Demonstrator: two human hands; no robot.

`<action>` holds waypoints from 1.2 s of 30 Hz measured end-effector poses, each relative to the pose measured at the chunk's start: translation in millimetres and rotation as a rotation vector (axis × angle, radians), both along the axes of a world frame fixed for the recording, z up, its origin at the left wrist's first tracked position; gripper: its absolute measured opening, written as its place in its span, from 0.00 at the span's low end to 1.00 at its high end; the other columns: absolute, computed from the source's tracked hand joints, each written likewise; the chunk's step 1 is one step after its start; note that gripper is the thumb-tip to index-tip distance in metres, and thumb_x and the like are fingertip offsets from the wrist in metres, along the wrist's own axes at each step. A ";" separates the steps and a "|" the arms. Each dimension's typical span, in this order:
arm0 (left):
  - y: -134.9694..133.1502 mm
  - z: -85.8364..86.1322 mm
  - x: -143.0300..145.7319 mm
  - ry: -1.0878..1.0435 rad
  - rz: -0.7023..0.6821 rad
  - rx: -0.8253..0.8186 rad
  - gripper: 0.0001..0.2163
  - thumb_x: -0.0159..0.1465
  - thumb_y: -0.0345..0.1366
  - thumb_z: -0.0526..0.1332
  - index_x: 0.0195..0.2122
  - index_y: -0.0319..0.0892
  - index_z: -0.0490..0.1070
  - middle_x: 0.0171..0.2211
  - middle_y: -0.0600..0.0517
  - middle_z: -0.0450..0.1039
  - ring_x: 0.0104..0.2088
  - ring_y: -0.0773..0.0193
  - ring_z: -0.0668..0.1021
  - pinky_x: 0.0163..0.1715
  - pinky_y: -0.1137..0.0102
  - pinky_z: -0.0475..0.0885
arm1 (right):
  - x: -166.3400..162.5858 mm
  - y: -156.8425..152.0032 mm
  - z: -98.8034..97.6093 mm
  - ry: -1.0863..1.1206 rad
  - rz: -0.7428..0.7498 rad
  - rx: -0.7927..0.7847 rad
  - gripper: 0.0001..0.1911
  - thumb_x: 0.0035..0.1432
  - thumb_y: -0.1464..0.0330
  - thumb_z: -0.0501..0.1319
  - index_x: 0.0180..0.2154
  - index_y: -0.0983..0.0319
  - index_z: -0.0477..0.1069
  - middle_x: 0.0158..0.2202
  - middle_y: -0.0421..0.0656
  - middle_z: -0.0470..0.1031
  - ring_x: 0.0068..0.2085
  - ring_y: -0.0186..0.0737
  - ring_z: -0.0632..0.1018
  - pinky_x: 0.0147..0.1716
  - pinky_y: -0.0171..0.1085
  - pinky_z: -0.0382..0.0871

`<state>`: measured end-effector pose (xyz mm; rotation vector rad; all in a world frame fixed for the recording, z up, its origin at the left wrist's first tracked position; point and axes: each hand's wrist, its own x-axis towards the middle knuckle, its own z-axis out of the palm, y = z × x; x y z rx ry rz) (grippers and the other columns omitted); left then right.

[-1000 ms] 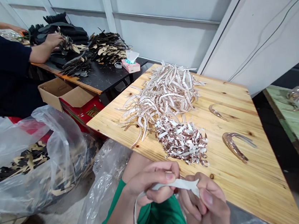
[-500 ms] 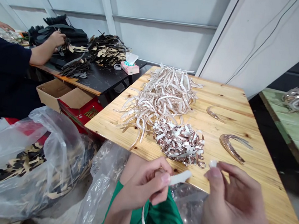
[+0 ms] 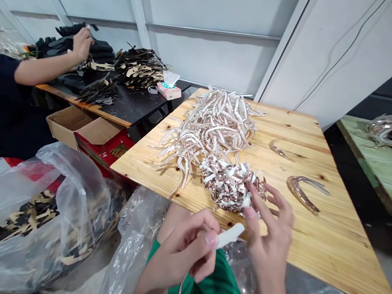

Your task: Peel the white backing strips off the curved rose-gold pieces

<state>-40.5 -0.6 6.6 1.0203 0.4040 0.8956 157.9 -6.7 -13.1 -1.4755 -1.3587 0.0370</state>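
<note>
the near edge of the pine tabletop (image 3: 297, 253) runs just past both hands, with open board to the right of the piles and a green bench (image 3: 368, 157) beyond its far right side.

the left hand (image 3: 179, 258) grips a white strip (image 3: 230, 236) tightly between thumb and fingers, just off the near edge, and it sits much as it did a moment ago. the strip's tail hangs down in front of a green shirt (image 3: 215, 286).

the right hand (image 3: 271, 231) has moved left from beside the heap of mixed scraps (image 3: 225, 185) and now reaches onto it. its grip is narrow, with the fingertips (image 3: 249, 213) at the heap; whether they still pinch a small white scrap is hard to tell from here.

a heap of pale strips (image 3: 212, 130) lies just behind, and a curved strip (image 3: 300, 194) lies well to the right.

to the left, a co-worker's hand (image 3: 82, 44) has lifted higher above black pieces (image 3: 139, 67) on a dark table (image 3: 130, 106). a plastic bag (image 3: 31, 222) sits below it.
</note>
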 end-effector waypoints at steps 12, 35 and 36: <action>-1.8 9.8 -0.2 0.124 0.041 0.006 0.17 0.80 0.51 0.63 0.41 0.44 0.66 0.20 0.60 0.65 0.18 0.73 0.62 0.22 0.74 0.57 | -39.8 -41.5 42.4 0.629 0.383 -0.124 0.08 0.72 0.68 0.71 0.35 0.56 0.84 0.26 0.38 0.82 0.25 0.37 0.82 0.28 0.30 0.77; 2.9 21.3 -4.6 0.472 0.139 0.308 0.20 0.84 0.47 0.56 0.33 0.44 0.66 0.23 0.57 0.67 0.25 0.67 0.70 0.28 0.72 0.64 | -50.3 -36.5 36.1 0.742 0.247 -0.093 0.04 0.68 0.68 0.76 0.39 0.55 0.84 0.28 0.37 0.86 0.25 0.33 0.84 0.25 0.24 0.79; 3.3 21.9 -4.9 0.481 0.139 0.320 0.20 0.84 0.46 0.55 0.33 0.44 0.66 0.24 0.57 0.68 0.26 0.66 0.71 0.29 0.72 0.65 | -49.0 -36.0 35.0 0.730 0.277 -0.084 0.03 0.68 0.69 0.76 0.40 0.55 0.85 0.28 0.37 0.86 0.24 0.33 0.85 0.25 0.25 0.80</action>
